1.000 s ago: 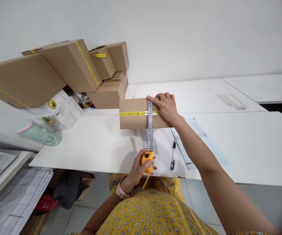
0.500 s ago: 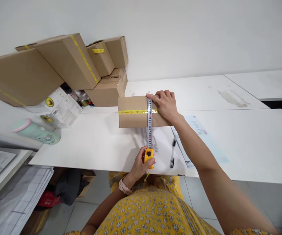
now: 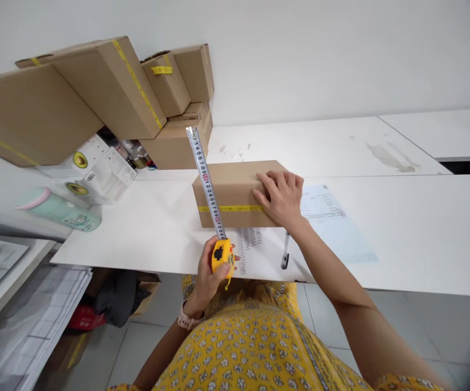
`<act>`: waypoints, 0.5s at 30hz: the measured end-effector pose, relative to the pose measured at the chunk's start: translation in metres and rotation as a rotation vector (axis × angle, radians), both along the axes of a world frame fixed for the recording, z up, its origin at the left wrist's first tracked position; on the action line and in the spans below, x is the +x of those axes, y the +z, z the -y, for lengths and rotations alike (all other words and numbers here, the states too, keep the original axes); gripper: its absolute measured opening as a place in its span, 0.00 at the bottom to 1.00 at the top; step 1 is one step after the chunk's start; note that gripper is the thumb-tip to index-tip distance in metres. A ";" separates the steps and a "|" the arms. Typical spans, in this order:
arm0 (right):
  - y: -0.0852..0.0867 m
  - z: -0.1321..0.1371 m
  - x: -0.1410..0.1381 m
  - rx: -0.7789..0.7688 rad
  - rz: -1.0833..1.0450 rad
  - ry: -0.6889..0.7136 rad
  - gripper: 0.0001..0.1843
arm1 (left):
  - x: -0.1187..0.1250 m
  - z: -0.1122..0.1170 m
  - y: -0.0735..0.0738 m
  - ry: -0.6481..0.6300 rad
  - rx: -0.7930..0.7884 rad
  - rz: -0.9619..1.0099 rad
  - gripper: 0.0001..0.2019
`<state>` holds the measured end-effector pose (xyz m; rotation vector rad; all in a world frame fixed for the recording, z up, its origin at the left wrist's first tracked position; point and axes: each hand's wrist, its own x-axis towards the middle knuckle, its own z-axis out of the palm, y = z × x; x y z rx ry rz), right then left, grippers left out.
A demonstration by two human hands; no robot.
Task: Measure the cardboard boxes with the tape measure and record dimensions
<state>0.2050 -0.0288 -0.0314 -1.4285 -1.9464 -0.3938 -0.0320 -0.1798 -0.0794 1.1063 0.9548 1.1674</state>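
Observation:
My left hand (image 3: 209,270) grips a yellow tape measure (image 3: 223,255) just past the near edge of the white table (image 3: 401,233). Its blade (image 3: 205,176) sticks out and up, slanting left across a brown cardboard box (image 3: 229,187) with a yellow tape stripe. My right hand (image 3: 282,196) lies on the box's right end with fingers flat on its top and front. The box rests on printed sheets (image 3: 251,244).
A black pen (image 3: 285,251) and a pale blue form (image 3: 332,222) lie right of the box. Several stacked cardboard boxes (image 3: 108,87), white product cartons (image 3: 96,174) and a mint green bottle (image 3: 61,210) sit at the left. A white wall rises behind.
The box has tipped toward me, its taped face now in front. The blade's tip has come free of the box's far edge and swung left and upward. My right hand slid down its right end.

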 end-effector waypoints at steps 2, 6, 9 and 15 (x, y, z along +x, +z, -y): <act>-0.015 0.024 0.000 -0.032 0.015 0.022 0.22 | -0.006 0.006 0.002 -0.011 -0.016 -0.036 0.32; -0.026 0.057 0.006 -0.108 -0.068 0.064 0.18 | -0.009 0.018 0.002 -0.131 -0.091 -0.097 0.34; -0.013 0.066 0.017 -0.083 -0.444 0.076 0.20 | -0.006 0.023 -0.001 -0.284 -0.071 -0.262 0.35; 0.020 0.074 0.033 -0.134 -1.178 0.253 0.23 | 0.001 0.022 -0.011 -0.472 0.142 -0.630 0.37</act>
